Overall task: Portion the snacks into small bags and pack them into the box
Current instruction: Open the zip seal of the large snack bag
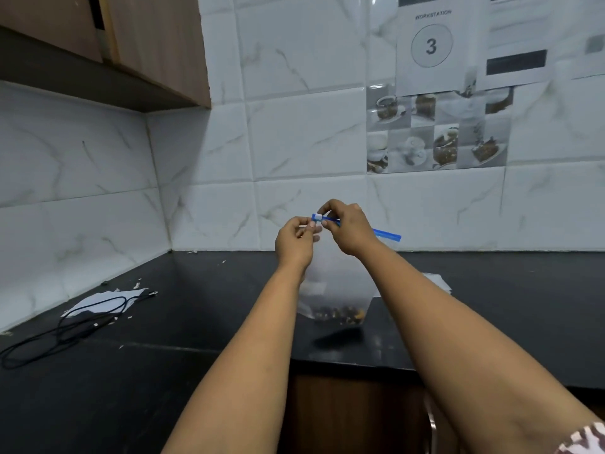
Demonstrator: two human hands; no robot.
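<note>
Both hands, left hand and right hand, grip pinched on zip bag slider end, bag held above black counter; snacks at bottom, probably nuts. Marble-tile wall behind; cable far left.

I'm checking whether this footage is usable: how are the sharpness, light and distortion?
Head view: wide-angle bending curves the tile lines and counter edge; light is dim and even, with soft glare on the wall tiles; the zip bag and snacks look soft, and the sign's small print is blurred.

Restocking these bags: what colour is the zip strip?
Blue zip strip, with a white slider; head view.
</note>
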